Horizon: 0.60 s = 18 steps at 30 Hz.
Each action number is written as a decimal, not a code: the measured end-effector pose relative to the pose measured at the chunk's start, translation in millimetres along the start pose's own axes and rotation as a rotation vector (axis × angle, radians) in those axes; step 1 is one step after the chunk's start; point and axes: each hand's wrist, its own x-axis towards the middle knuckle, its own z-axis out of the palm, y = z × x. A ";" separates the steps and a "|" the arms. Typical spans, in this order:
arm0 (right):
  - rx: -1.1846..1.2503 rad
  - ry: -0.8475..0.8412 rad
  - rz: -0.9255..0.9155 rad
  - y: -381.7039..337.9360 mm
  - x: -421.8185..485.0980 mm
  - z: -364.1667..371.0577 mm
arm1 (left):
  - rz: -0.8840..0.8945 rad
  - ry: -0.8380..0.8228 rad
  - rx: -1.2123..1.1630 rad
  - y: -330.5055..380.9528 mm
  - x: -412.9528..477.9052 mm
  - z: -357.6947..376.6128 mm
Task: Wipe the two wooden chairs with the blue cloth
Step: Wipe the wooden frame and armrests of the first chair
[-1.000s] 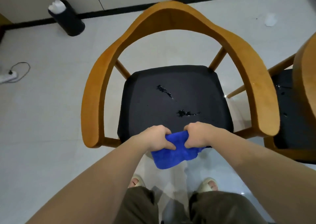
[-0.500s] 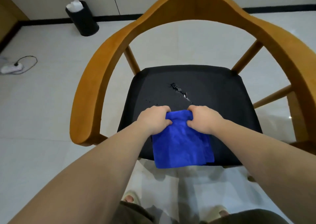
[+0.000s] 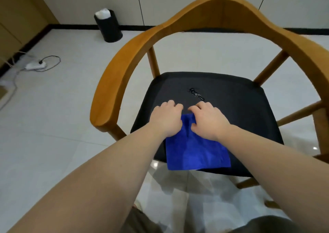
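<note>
We press the blue cloth (image 3: 195, 149) flat on the black seat (image 3: 240, 108) with left hand (image 3: 167, 119) and right hand (image 3: 207, 120), fingers spread, palms down. The wet spill (image 3: 195, 94) lies just beyond our fingertips, nearer the right hand, so we judge a forward push.

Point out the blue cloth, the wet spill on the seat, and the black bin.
blue cloth (image 3: 195, 151): head view, middle of its flat part.
wet spill (image 3: 195, 94): head view, centre of the streak.
black bin (image 3: 109, 28): head view, its side wall.

Legible text: none | labels, brands, numbers, signs: none readable | surfaces checked: chair (image 3: 114, 83), cloth (image 3: 195, 151), bin (image 3: 108, 28) at far left, power strip (image 3: 35, 65) on the floor at left
</note>
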 end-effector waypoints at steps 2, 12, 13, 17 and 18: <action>0.035 -0.011 -0.020 -15.7 -6.5 -8.1 | -0.018 0.034 0.032 -1.5 -12.8 -14.2; 0.141 0.031 -0.138 -116.7 -3.1 -47.8 | -0.119 0.209 0.053 -49.2 -67.7 -62.6; 0.145 0.031 -0.146 -121.8 -2.0 -49.4 | -0.107 0.234 0.076 -52.1 -70.6 -65.9; 0.223 0.025 -0.174 -145.2 8.2 -49.3 | -0.033 0.329 0.312 -61.6 -79.7 -81.6; 0.253 0.022 -0.190 -154.0 11.0 -49.1 | -0.068 0.325 0.341 -66.5 -82.0 -85.2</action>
